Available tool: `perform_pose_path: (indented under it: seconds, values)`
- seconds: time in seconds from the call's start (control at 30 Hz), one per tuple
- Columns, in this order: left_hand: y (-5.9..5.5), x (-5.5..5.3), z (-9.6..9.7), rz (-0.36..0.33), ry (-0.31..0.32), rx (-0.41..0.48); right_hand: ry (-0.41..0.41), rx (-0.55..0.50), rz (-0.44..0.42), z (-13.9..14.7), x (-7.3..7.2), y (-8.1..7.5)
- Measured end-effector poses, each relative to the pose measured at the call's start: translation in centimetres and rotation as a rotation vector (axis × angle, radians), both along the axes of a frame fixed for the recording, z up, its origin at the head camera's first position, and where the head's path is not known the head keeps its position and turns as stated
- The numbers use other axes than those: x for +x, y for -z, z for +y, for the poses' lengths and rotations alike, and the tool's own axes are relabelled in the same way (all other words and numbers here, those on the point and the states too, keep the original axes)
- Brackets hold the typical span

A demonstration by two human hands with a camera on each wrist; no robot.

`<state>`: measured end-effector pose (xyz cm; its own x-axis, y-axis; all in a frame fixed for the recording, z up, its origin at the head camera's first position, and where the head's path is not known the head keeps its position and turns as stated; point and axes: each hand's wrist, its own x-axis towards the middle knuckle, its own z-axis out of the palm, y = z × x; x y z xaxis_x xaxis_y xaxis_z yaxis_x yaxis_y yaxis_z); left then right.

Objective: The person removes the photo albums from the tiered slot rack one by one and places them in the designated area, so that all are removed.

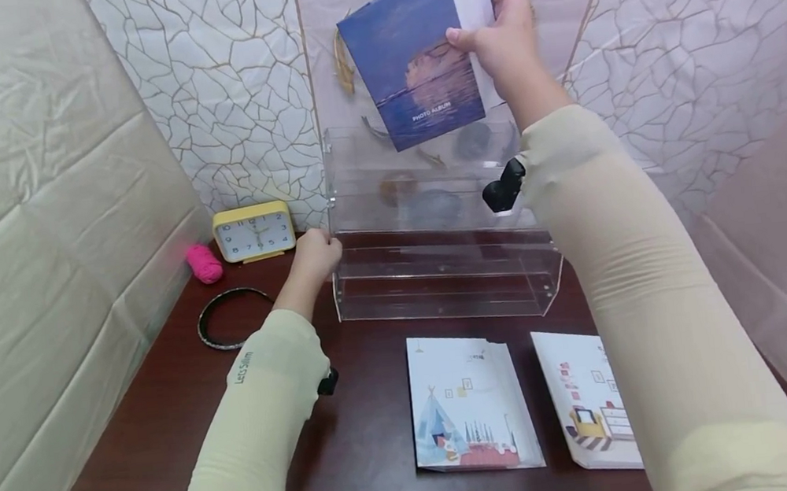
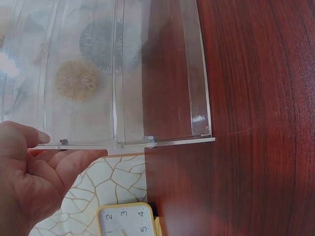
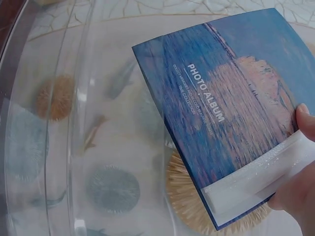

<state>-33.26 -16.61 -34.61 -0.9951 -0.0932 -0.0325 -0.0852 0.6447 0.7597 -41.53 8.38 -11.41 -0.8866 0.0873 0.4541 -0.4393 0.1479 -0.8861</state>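
Observation:
My right hand [image 1: 505,45] grips a blue photo album [image 1: 411,62] by its right side, the thumb on the cover and the fingers behind. The album is tilted and held up above the clear acrylic tiered rack [image 1: 439,273]. In the right wrist view the album [image 3: 221,108] shows its printed title and a white strip along one side. At the rack's left side is my left hand [image 1: 316,257]; in the left wrist view, thumb and fingers of the left hand [image 2: 39,167] pinch the edge of the clear side panel [image 2: 182,141].
A white album with a tent picture [image 1: 469,404] lies on the brown table in front of the rack. Another white album [image 1: 587,409] is partly behind my right sleeve. At the left are a yellow clock [image 1: 254,231], pink yarn [image 1: 205,264] and a dark ring [image 1: 206,335].

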Motion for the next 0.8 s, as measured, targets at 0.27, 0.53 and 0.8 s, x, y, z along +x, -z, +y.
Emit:
perform_pose_path:
  seconds: [0.27, 0.53, 0.8]
  values:
    - [0.0, 0.1, 0.0, 0.011, -0.003, 0.0, -0.042, -0.121, -0.052, 1.6, 0.8, -0.5]
    - [0.8, -0.1, -0.4, -0.02, -0.011, 0.032, -0.118, -0.413, -0.059, 3.9, 3.8, 0.5]
    - [0.5, -0.8, -0.3, 0.001, -0.011, 0.02, -0.287, -0.374, -0.097, 6.1, 12.3, 4.1]
